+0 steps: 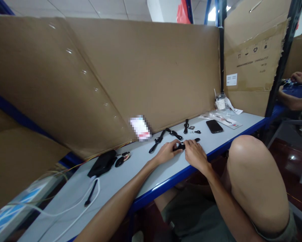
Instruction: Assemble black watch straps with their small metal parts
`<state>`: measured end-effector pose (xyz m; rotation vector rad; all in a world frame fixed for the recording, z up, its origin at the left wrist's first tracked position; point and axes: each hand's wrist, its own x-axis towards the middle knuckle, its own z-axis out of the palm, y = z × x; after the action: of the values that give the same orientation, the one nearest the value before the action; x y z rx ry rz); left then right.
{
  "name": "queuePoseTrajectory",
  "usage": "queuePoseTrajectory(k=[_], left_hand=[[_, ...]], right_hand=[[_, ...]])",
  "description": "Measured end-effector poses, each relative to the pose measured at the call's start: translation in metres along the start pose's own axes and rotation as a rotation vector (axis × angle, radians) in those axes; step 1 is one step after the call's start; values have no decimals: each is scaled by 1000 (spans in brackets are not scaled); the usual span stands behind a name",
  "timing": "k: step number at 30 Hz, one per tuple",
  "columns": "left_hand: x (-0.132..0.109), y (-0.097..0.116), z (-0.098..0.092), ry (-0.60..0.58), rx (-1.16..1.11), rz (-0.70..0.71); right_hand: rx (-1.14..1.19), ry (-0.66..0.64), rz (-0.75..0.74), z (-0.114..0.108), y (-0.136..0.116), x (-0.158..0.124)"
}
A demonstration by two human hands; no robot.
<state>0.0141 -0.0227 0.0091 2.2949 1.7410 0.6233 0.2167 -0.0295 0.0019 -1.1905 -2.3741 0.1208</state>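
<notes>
On the grey tabletop a black spokeshave [197, 139] lies under my two hands, its right handle end sticking out. My left hand [168, 152] has its fingers bent around the left part of it, with thumb and forefinger near the middle. My right hand [194, 153] grips it from above, fingers curled down and close together. Its middle is mostly hidden. Behind my hands are more black spokeshaves: one [157, 142] to the left, one [174, 133] next to it and one [186, 126] further right. A small square metal plate [191, 127] and a small black part [197, 132] lie nearby.
A lit phone [140, 128] leans on the cardboard wall [166, 74]. A dark phone [214, 126], plastic packaging [223, 120] and a cup [220, 102] are at right. Left are a black pouch [102, 163], keys [120, 161] and a white cable [98, 188]. Another person's hand [299, 77] shows far right.
</notes>
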Motion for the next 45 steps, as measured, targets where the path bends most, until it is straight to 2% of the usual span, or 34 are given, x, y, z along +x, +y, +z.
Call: queuePoseTrajectory(k=[23,45], left_hand=[[-1,2,-2,8,11,12],[-1,2,-2,6,12,7]], right_hand=[[47,-17,-43,0,3,-2],[-24,-14,-3,-1,0,0]])
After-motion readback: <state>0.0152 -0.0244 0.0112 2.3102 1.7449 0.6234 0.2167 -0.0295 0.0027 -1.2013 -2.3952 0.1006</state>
